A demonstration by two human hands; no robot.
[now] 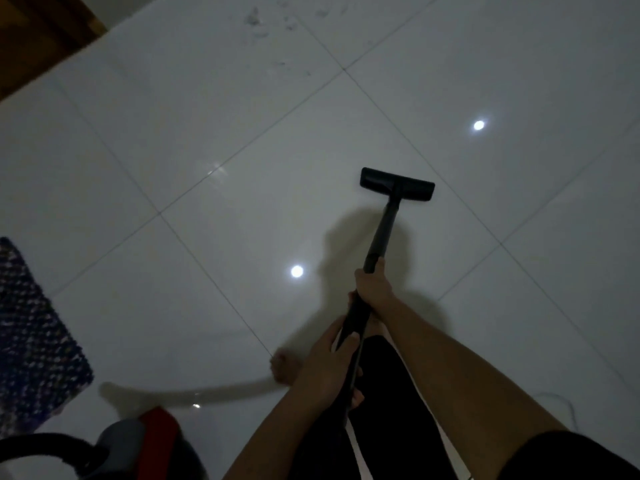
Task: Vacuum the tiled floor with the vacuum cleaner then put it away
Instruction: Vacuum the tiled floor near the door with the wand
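Vacuuming stroke in hand: right hand [372,285] and left hand [330,362] both grip the black tubular wand [381,233], the right nearer its flat black floor nozzle [396,184], which rests on the glossy white tiled floor [242,116]; grey dust scraps [256,19] well beyond the nozzle likely demand a forward push.

Glossy white tiled floor [242,133], two light reflections [296,271] — speckled mat [31,327] at left
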